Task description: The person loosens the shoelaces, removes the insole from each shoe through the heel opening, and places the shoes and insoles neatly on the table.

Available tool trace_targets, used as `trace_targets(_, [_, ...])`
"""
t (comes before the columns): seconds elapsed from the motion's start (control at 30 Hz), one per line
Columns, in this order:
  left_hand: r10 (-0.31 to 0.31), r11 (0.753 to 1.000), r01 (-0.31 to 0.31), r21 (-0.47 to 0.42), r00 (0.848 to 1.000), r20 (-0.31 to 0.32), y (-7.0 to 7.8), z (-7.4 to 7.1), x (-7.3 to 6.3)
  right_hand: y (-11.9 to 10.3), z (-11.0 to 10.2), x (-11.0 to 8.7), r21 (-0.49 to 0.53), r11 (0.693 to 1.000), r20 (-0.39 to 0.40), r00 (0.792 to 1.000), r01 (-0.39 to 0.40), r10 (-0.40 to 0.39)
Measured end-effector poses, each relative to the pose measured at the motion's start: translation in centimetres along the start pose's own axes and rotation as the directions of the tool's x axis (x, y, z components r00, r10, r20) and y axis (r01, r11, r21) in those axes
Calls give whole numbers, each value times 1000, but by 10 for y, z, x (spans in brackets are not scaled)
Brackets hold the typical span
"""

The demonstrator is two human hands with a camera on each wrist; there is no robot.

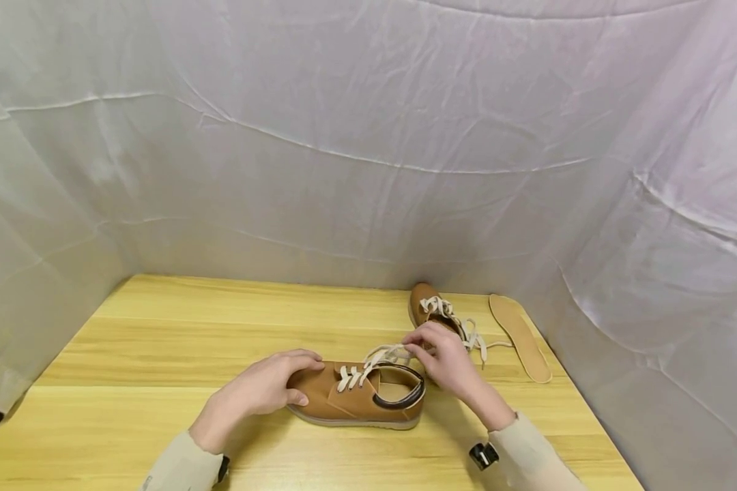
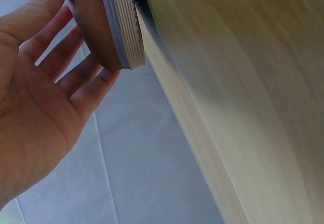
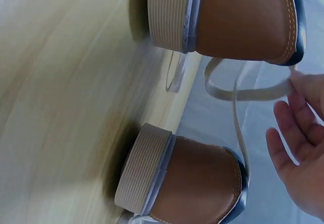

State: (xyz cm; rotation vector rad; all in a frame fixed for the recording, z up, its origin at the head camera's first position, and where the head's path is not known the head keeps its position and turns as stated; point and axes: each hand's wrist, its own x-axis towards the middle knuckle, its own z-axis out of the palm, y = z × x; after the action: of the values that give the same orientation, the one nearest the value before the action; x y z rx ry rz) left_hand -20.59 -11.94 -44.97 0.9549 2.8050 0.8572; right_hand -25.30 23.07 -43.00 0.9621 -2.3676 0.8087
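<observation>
A brown lace-up shoe (image 1: 350, 406) with cream laces stands on its sole, toe to the left. Around its toe, my left hand (image 1: 267, 382) has the thumb on the near side and fingers on the far side; the left wrist view shows fingertips touching the toe (image 2: 96, 36). My right hand (image 1: 445, 358), above the heel end, pinches a cream shoelace (image 3: 263, 93) between thumb and index finger, the other fingers loosely bent. The lace loops up from the lacing, beside the heel (image 3: 243, 24) in the right wrist view. Inside the shoe, a tan lining shows.
A matching brown shoe (image 1: 422, 300) stands farther back on the right, partly behind my right hand, its laces trailing. Right of it, a tan insole (image 1: 522, 337) lies flat on the wooden table (image 1: 178, 341). Grey cloth (image 1: 344, 204) hangs along the back and sides.
</observation>
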Motion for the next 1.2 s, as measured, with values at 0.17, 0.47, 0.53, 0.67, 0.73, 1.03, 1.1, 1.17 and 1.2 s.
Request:
trace_targets(0.17, [-2, 1000, 2, -3, 1000, -2, 0, 1, 0, 6, -3, -3, 13, 997, -118, 990, -82, 83])
trace_targets(0.47, [-3, 1000, 3, -11, 1000, -2, 1, -1, -1, 11, -12, 2, 53, 939, -280, 898, -340, 341])
trace_targets(0.53, [-1, 1000, 1, -10, 1000, -1, 1, -1, -1, 12, -16, 6, 108, 913, -313, 858, -393, 407])
trace_targets(0.67, [5, 1000, -5, -12, 1000, -4, 1, -1, -1, 16, -25, 18, 190, 848, -356, 770, -495, 530])
trace_targets(0.73, [6, 1000, -6, -11, 1000, -4, 0, 0, -1, 18, -30, 24, 216, 818, -364, 734, -533, 574])
trace_targets(1.03, [-17, 1000, 17, -20, 1000, 12, 0, 0, 1, 32, -38, 59, 434, 701, -310, 637, -565, 705])
trace_targets(1.1, [-12, 1000, 13, -23, 1000, 11, 0, 0, 1, 35, -37, 67, 480, 670, -279, 625, -566, 729])
trace_targets(1.17, [-9, 1000, 9, -22, 1000, 10, 0, 0, 1, 38, -35, 71, 494, 652, -242, 629, -576, 739])
trace_targets(1.2, [-9, 1000, 9, -20, 1000, 8, 0, -1, 1, 40, -33, 73, 487, 648, -223, 634, -586, 741])
